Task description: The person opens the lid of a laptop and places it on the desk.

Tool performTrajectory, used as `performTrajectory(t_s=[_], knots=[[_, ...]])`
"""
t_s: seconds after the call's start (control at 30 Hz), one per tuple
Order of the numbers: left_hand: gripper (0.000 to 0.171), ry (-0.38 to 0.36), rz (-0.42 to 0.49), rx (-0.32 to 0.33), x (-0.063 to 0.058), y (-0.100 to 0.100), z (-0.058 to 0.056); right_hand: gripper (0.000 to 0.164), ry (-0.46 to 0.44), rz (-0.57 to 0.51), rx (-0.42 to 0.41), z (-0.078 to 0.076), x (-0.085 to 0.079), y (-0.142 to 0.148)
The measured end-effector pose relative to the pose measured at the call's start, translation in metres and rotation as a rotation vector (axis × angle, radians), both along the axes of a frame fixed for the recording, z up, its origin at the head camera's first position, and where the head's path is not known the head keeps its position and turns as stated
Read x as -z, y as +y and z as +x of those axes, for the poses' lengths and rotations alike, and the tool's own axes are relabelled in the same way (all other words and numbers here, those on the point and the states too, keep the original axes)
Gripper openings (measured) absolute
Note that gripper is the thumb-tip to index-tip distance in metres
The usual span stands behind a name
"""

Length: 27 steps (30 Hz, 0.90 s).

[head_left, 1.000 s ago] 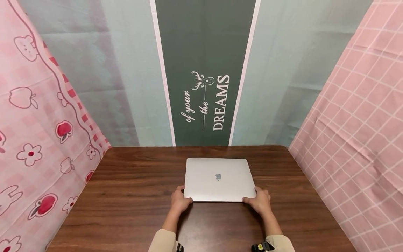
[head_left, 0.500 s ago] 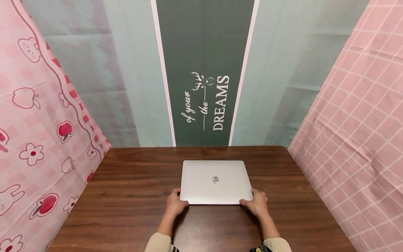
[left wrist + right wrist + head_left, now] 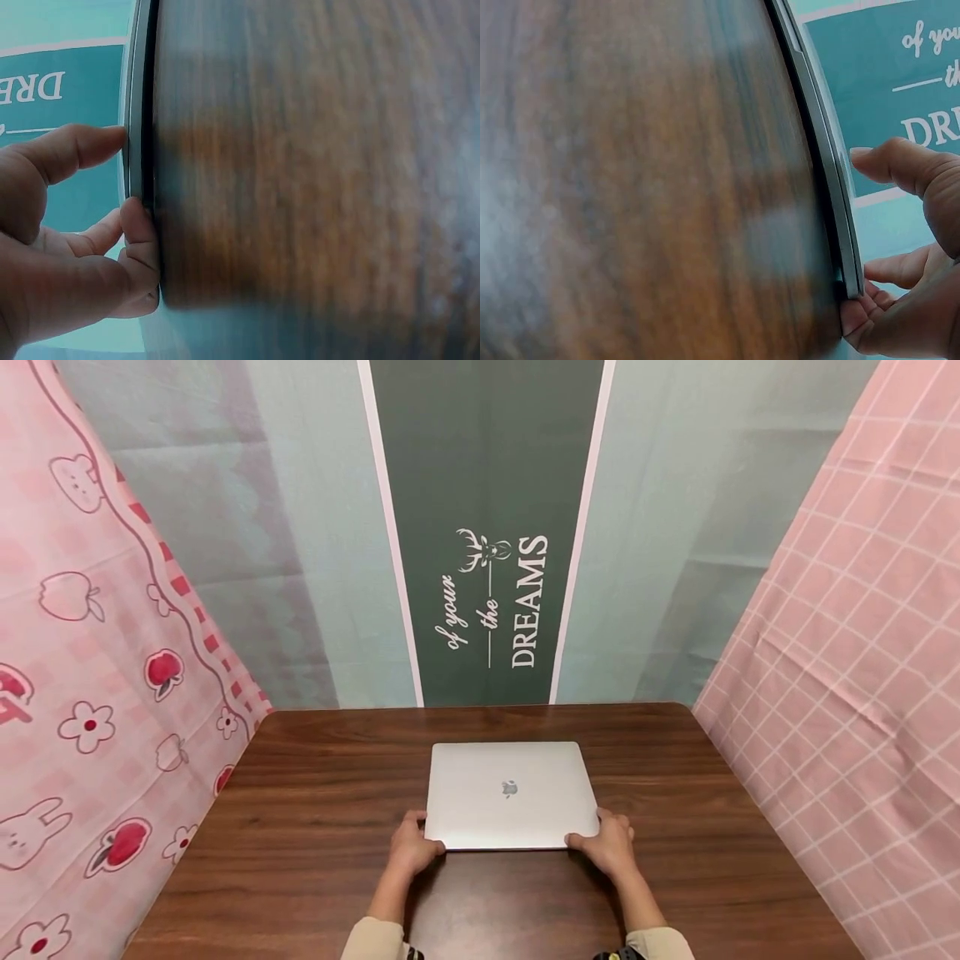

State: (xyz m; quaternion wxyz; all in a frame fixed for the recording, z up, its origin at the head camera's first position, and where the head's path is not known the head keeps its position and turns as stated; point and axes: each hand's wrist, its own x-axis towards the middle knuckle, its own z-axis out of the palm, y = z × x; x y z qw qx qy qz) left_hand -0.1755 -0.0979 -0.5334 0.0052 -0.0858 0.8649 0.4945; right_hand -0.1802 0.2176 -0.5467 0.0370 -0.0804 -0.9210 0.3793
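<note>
A closed silver laptop [image 3: 468, 802] with an apple logo lies on the brown wooden table. At its near left corner, my left hand [image 3: 412, 846] grips it, thumb on the front edge and the other fingers at the side. My right hand [image 3: 611, 846] holds the near right corner in a mirrored way. The left wrist view shows the laptop's thin edge [image 3: 137, 97] against the thumb, with fingertips low by the corner. In the right wrist view the thumb [image 3: 889, 161] is by the edge, and fingertips reach under or beside the corner; which, I cannot tell.
The wooden table [image 3: 322, 793] extends around the laptop on all sides. Behind it hangs a green and teal cloth [image 3: 487, 460] with lettering. Pink patterned cloth [image 3: 112, 693] hangs on the left, pink checked cloth [image 3: 840, 693] on the right.
The laptop has slid slightly left and towards me, with both hands moving along on its corners. Between the last two frames the movement is very small.
</note>
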Motion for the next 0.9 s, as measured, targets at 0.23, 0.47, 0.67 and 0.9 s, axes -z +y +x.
performTrajectory(t_s=[0.23,0.47,0.67,0.9], knots=[[0.063,-0.015,0.004,-0.007,0.001,-0.007,0.000,0.081,-0.018,0.008,-0.019,0.000,-0.001,-0.006],[0.062,-0.021,0.000,-0.006,0.000,-0.020,0.005,0.080,0.008,0.034,-0.025,0.005,-0.001,-0.016],[0.062,-0.036,0.000,-0.014,-0.004,-0.030,0.012,0.080,0.011,0.043,-0.036,0.010,-0.003,-0.027],[0.063,-0.055,-0.002,-0.019,-0.004,-0.040,0.020,0.079,-0.006,0.054,-0.034,0.017,-0.003,-0.036]])
